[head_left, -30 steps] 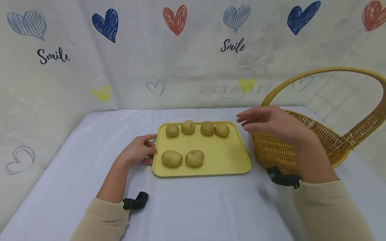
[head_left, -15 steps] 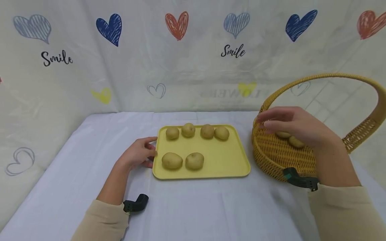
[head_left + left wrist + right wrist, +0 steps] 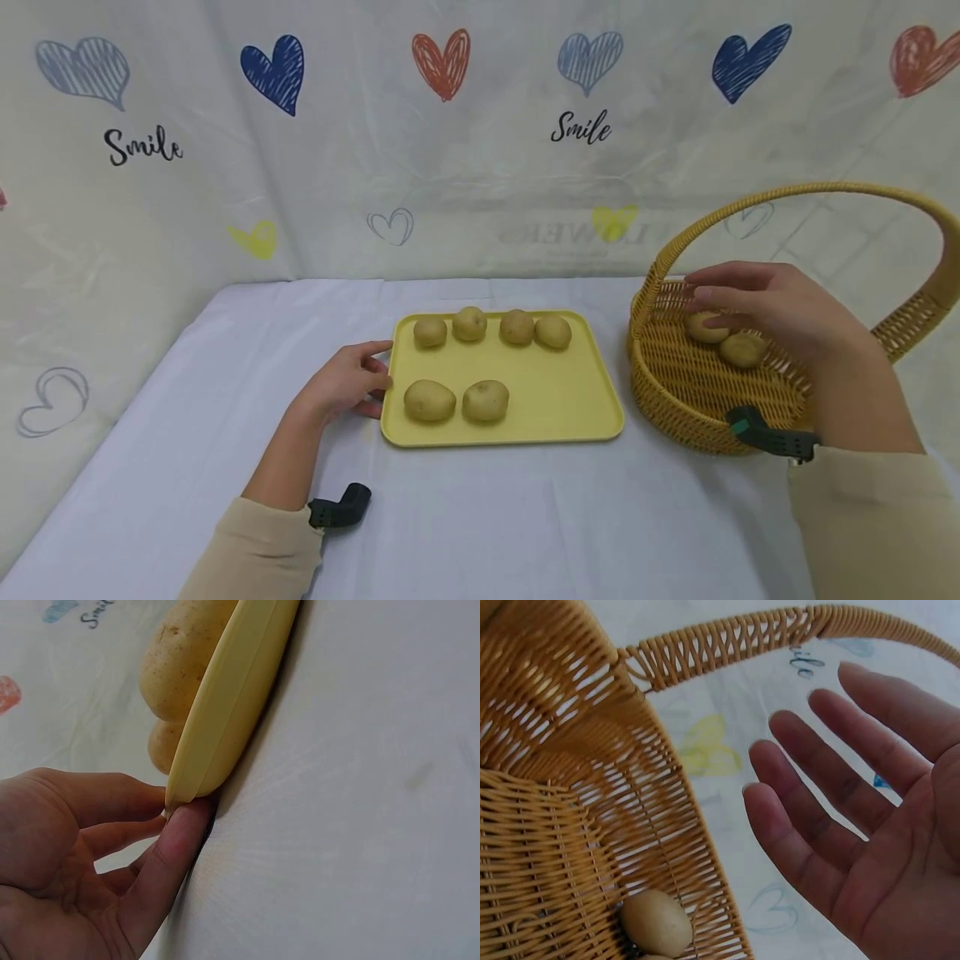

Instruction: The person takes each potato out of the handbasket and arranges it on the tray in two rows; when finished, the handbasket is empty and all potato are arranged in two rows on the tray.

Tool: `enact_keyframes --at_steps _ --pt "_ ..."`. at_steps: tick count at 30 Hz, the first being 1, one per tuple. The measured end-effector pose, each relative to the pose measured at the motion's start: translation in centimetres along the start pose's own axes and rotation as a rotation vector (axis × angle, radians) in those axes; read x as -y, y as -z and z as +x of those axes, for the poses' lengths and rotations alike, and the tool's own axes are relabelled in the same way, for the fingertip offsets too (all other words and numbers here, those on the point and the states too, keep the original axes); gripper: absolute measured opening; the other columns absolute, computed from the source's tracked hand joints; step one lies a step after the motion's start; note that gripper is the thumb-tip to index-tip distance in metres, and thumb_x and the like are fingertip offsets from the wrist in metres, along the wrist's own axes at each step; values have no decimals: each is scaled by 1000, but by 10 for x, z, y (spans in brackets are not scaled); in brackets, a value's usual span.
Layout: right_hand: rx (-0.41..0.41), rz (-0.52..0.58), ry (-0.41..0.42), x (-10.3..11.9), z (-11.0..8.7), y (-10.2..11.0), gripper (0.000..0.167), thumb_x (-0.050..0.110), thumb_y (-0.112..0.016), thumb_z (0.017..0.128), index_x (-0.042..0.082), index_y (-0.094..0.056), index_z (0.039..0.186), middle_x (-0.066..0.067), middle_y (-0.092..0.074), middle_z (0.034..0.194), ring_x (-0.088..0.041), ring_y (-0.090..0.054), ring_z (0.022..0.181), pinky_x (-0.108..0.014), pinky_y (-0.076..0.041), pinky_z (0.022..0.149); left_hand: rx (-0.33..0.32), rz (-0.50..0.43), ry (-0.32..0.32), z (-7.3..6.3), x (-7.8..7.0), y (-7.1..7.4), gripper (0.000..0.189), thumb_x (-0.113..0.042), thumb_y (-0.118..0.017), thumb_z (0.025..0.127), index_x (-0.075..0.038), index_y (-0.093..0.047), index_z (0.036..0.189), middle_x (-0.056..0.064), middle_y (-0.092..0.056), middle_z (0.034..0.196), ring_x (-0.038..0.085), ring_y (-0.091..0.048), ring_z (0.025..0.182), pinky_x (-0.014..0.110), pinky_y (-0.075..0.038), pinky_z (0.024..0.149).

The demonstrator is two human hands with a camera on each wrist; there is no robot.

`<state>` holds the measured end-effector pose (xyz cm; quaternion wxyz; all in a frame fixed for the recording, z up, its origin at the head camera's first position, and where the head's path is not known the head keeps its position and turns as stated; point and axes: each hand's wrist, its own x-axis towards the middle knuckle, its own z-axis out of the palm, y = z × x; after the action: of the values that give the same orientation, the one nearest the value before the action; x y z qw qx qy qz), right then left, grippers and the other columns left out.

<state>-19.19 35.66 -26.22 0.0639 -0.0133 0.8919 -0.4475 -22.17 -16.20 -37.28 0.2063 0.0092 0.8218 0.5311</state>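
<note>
My left hand [image 3: 347,380] touches the left edge of a yellow tray [image 3: 562,387] with its fingertips. In the left wrist view, the thumb [image 3: 176,847] meets the tray's rim from outside and a finger lies against the same edge. Several potatoes sit on the tray, a row along the back and two at the front left, one a large potato [image 3: 429,401]. My right hand [image 3: 787,308] hovers over a wicker basket [image 3: 675,417], its fingers apart and holding nothing, as the right wrist view shows. Inside the basket lie two potatoes, including a potato [image 3: 744,350] partly beside the hand.
The basket's tall handle [image 3: 795,192] arches above the right hand. A white cloth covers the table [image 3: 465,517]. Behind it hangs a pale backdrop [image 3: 330,167] printed with hearts and words. Each wrist wears a black camera, such as the wrist camera [image 3: 341,506] on the left.
The right hand has moved rightward from near the tray's far right corner to over the basket. More of the basket's potatoes shows now. The left hand and tray have stayed in place.
</note>
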Motion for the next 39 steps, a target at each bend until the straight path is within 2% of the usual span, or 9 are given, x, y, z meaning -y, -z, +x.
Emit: enact_keyframes --at_steps 8,18,22,25,27,29,32,36,39 --pt "-25 -21 -146 -16 12 9 80 64 -63 93 19 -43 156 31 -56 122 7 -66 104 -20 -56 89 -15 -5 19 2 3 2 73 -2 -60 97 -12 -31 163 16 -51 123 21 -68 90 34 -65 69" --pt "-117 -25 -183 -41 12 22 82 65 -60 95 14 -41 156 39 -59 99 8 -68 95 -17 -56 83 -9 -8 16 2 3 0 73 -2 -60 97 -11 -31 163 16 -52 122 20 -68 88 34 -65 69" --pt "-130 -45 -204 -54 13 26 92 68 -63 91 10 -38 159 41 -57 94 11 -66 92 -22 -59 84 -10 -4 15 3 3 0 73 -2 -59 97 -11 -31 163 17 -52 122 20 -68 88 34 -65 69" --pt "-149 -57 -232 -62 14 27 98 71 -63 89 10 -35 161 40 -58 91 9 -66 89 -37 -57 95 -14 2 19 4 4 -1 73 -2 -60 97 -11 -32 163 16 -52 122 21 -68 88 34 -65 69" --pt "-163 -75 -257 -68 13 28 102 73 -64 87 11 -34 162 32 -61 100 7 -66 86 -48 -52 102 -16 6 24 4 4 -1 72 -2 -60 97 -11 -32 163 16 -52 122 21 -68 89 34 -65 69" --pt "-175 -96 -287 -72 11 28 105 74 -65 86 10 -33 162 13 -65 122 7 -65 83 -57 -47 104 -15 7 25 4 4 -1 72 -2 -60 97 -12 -32 163 16 -52 123 21 -69 89 34 -65 70" --pt "-199 -120 -321 -77 9 28 103 72 -66 87 8 -35 161 -17 -46 152 4 -62 85 -57 -47 103 -14 1 25 4 4 -1 72 -2 -60 97 -12 -32 163 17 -51 123 21 -68 89 35 -65 70" --pt "-225 -133 -356 -81 6 26 99 67 -65 91 4 -34 161 -29 -32 161 -27 -61 113 -60 -46 102 -13 2 22 4 2 0 73 -2 -60 98 -12 -31 163 17 -50 124 21 -68 90 35 -65 71" --pt "-205 -144 -397 -80 4 26 100 68 -65 91 5 -32 161 -32 -24 164 -54 -33 142 -70 -34 110 -18 8 28 3 1 0 72 -2 -60 97 -12 -31 163 17 -50 124 21 -68 90 35 -65 71"
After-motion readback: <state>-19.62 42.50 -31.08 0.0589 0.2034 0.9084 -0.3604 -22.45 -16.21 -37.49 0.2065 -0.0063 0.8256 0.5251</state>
